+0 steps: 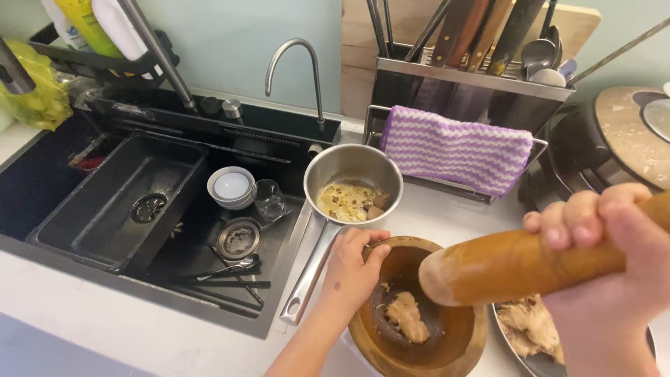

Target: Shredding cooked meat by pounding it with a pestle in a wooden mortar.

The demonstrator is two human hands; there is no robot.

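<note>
- While I am looking down at the counter, a black sink (84, 209) is taking up the far left; a stack of small white bowls (232, 187) and a clear glass (269, 199) are sitting in it, with a round strainer (238, 239) just in front of them and a few dark utensils (227, 274) lying along the near edge;
- a curved steel tap (300, 70) is rising behind the sink;
- a steel saucepan (352, 188) is resting at the sink's right edge, holding yellowish liquid with brown bits; its long handle is pointing back toward me;
- my left hand (352, 272) is gripping the far-left rim of the wooden mortar (419, 314), fingers curled over the edge, just beside the saucepan handle;
- the mortar is standing on the white counter close in front of me; a pale, fibrous lump of pounded food (407, 318) is lying in its bowl;
- a purple-and-white striped cloth (453, 150) is hanging over a rail behind the mortar, below a rack of knives and spoons (481, 42);
- my right hand (607, 265) is closed around the wooden pestle (516, 265); I am holding it tilted, nearly level, its pale blunt end hovering above the mortar's right rim and clear of the food;
- a metal plate (530, 349) with more shredded pale food is sitting just right of the mortar, partly hidden under my right hand.
</note>
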